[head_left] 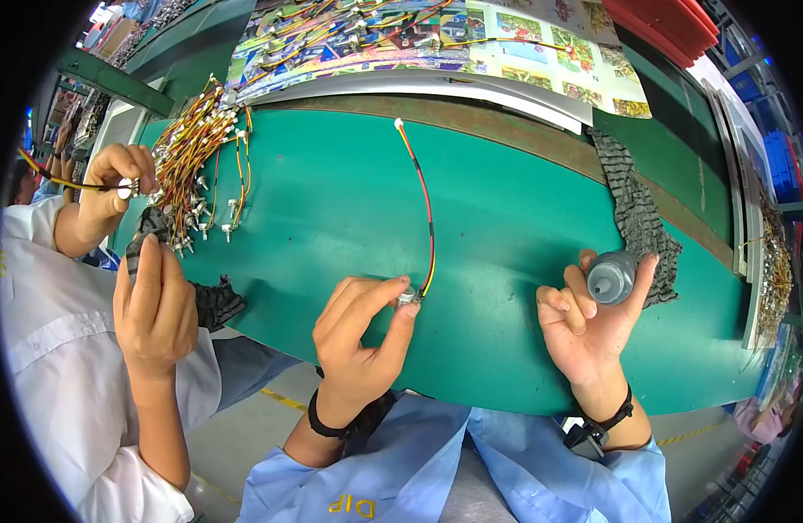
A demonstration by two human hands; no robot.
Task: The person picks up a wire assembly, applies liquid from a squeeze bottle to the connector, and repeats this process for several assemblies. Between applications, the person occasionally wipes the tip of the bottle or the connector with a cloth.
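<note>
Green worktop point(332, 200), head view: job looked mid-piece, one metal component point(407, 297) near centre, its red-black-yellow lead point(430, 218) running toward twelve o'clock, while a pile of similar wired parts point(192, 152) lay at ten, finished or waiting, couldn't tell which. Left hand point(359, 336), at seven, pinched the component between thumb and index finger, fingertips toward one; right hand point(589, 336), at four, palm up, held a grey bottle point(612, 275) between thumb and index finger, other fingers curled, use on this piece not evident.
</note>
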